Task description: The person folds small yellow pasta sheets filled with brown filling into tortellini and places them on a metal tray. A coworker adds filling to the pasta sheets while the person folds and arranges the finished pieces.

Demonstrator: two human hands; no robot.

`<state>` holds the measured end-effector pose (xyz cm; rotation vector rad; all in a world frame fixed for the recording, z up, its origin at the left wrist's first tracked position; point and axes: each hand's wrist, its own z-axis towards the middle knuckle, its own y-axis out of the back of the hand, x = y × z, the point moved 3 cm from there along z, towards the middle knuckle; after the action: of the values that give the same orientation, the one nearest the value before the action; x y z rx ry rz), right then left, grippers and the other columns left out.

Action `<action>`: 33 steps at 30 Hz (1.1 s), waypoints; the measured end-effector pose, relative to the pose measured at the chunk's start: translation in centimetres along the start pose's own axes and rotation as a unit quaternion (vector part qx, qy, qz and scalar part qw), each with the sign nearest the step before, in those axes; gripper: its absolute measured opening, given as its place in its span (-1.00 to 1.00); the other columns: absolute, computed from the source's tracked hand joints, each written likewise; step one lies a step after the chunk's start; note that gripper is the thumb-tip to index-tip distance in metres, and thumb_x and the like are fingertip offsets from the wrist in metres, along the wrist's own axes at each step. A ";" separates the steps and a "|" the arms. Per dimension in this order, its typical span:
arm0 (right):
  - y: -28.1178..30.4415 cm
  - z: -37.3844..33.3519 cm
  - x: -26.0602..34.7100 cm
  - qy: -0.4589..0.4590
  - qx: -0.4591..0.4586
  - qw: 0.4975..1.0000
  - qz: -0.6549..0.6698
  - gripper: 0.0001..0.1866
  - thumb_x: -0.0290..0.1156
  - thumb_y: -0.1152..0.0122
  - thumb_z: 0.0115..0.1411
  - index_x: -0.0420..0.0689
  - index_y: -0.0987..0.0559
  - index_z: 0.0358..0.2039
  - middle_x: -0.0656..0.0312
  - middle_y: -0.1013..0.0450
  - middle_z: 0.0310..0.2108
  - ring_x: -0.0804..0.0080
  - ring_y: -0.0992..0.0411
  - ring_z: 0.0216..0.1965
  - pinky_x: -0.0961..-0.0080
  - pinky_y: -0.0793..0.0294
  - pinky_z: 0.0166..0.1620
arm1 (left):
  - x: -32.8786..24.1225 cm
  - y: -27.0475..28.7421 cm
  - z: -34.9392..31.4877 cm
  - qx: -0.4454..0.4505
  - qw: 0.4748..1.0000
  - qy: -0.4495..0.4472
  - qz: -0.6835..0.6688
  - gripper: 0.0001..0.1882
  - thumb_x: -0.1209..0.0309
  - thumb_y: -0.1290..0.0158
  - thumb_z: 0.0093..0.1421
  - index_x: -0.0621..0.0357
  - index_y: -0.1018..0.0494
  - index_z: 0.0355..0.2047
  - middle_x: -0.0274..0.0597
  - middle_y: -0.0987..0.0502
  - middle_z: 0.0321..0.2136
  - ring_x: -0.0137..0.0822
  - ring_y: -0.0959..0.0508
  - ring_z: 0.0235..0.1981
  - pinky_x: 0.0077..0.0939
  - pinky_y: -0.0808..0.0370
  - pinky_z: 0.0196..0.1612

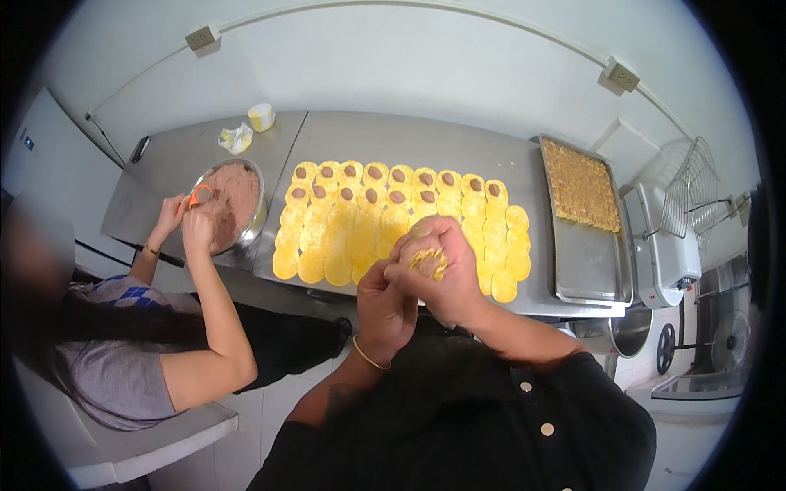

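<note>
A small dumpling (428, 263) with a yellow pleated wrapper edge and pinkish-brown filling on top is held up between my hands, above the front of the table. My right hand (455, 274) curls closed around it. My left hand (386, 315) is closed too, its fingers pressed against the dumpling's left side and partly hidden by the right hand. Beneath and beyond my hands, overlapping round yellow wrappers (327, 245) lie in rows. Lumps of meat filling (398, 197) sit on the wrappers of the two far rows; most nearer wrappers are bare.
To the left, a co-worker's hands (190, 219) work with an orange-handled tool over a metal bowl (260, 214) of ground filling. On the right, a metal tray (585, 274) holds tightly packed dumplings (581, 184). Beyond it stands a white machine (667, 237) with a wire rack (692, 192).
</note>
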<state>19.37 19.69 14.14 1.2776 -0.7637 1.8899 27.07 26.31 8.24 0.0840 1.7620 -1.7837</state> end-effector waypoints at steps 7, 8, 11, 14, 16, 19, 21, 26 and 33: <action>0.0 0.7 0.6 -0.030 0.097 0.995 0.004 -0.34 -0.47 -0.55 0.02 -0.15 -0.39 0.09 0.27 -0.52 -0.18 0.48 -0.50 -0.16 0.44 -0.53 -0.02 | -1.0 0.1 -0.5 0.010 0.999 -0.025 0.039 -0.71 0.47 -0.22 0.33 0.32 -0.51 0.01 -0.16 -0.63 -0.06 -0.37 -0.64 -0.06 -0.44 -0.59 0.05; 0.1 1.0 0.7 -0.041 0.112 0.993 0.001 -0.34 -0.46 -0.54 0.03 -0.15 -0.40 0.12 0.26 -0.51 -0.17 0.44 -0.50 -0.13 0.40 -0.52 0.01 | -1.2 0.2 -0.5 0.007 0.999 -0.029 0.029 -0.72 0.47 -0.22 0.33 0.33 -0.51 0.00 -0.16 -0.63 -0.06 -0.37 -0.64 -0.06 -0.45 -0.59 0.05; 0.5 0.8 0.7 -0.103 0.061 0.993 0.009 -0.36 -0.42 -0.54 0.03 -0.15 -0.43 0.10 0.23 -0.52 -0.17 0.38 -0.50 -0.09 0.36 -0.51 0.05 | -1.1 0.5 -0.5 -0.006 0.998 0.032 0.053 -0.71 0.46 -0.23 0.32 0.33 -0.51 0.00 -0.17 -0.63 -0.06 -0.38 -0.63 -0.07 -0.45 -0.58 0.04; 0.8 0.0 0.9 -0.058 0.051 0.995 -0.067 -0.37 -0.34 -0.53 0.04 -0.16 -0.45 0.10 0.17 -0.52 -0.15 0.33 -0.50 -0.07 0.34 -0.50 0.06 | -1.3 -0.3 -0.8 0.109 0.993 0.005 0.053 -0.72 0.46 -0.21 0.33 0.34 -0.51 -0.01 -0.18 -0.63 -0.07 -0.37 -0.63 -0.07 -0.45 -0.56 0.06; 2.1 -0.3 1.5 0.037 0.097 0.986 -0.129 -0.35 -0.20 -0.51 0.06 -0.18 -0.45 0.09 0.06 -0.50 -0.13 0.21 -0.52 -0.08 0.30 -0.50 0.05 | -0.6 -0.4 -1.0 0.028 0.995 0.018 0.091 -0.74 0.45 -0.16 0.37 0.34 -0.51 -0.01 -0.17 -0.61 -0.05 -0.35 -0.62 -0.04 -0.42 -0.54 0.10; 4.0 -0.5 1.2 -0.014 0.063 0.992 -0.109 -0.42 -0.24 -0.50 0.06 -0.16 -0.45 0.04 0.08 -0.52 -0.17 0.23 -0.56 -0.14 0.31 -0.52 -0.04 | 1.0 -1.3 -1.1 -0.020 0.996 0.064 0.062 -0.69 0.39 -0.02 0.45 0.33 -0.46 0.10 -0.12 -0.55 0.06 -0.30 -0.56 0.07 -0.32 -0.48 0.21; 4.8 -0.6 1.0 -0.019 0.027 0.991 -0.127 -0.46 -0.28 -0.53 0.08 -0.11 -0.46 0.01 0.22 -0.53 -0.25 0.43 -0.56 -0.19 0.44 -0.54 -0.09 | 2.2 -2.0 -0.8 -0.028 0.994 0.096 0.039 -0.61 0.32 0.07 0.49 0.30 -0.38 0.21 -0.09 -0.48 0.16 -0.26 -0.50 0.18 -0.25 -0.41 0.29; 9.8 -2.2 0.6 0.090 -0.033 0.974 -0.206 -0.55 -0.34 -0.49 0.07 -0.08 -0.51 -0.05 0.20 -0.55 -0.31 0.21 -0.59 -0.25 0.35 -0.57 -0.20 | 4.4 -4.1 -0.4 0.002 0.978 0.207 0.010 -0.43 0.17 0.23 0.54 0.20 -0.17 0.43 -0.09 -0.31 0.36 -0.16 -0.34 0.37 -0.10 -0.26 0.42; 19.9 -4.0 0.4 0.177 -0.015 0.963 -0.200 -0.67 -0.39 -0.44 0.04 -0.10 -0.55 -0.19 0.12 -0.50 -0.32 0.04 -0.51 -0.20 0.24 -0.53 -0.14 | 11.5 -9.2 1.1 0.037 0.951 0.304 0.035 -0.38 0.04 0.28 0.54 0.20 -0.18 0.42 -0.07 -0.35 0.34 -0.12 -0.37 0.35 -0.06 -0.29 0.39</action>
<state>0.84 11.69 11.65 0.9483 -0.3159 1.6955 13.91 20.16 11.21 0.7934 2.0604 -1.8958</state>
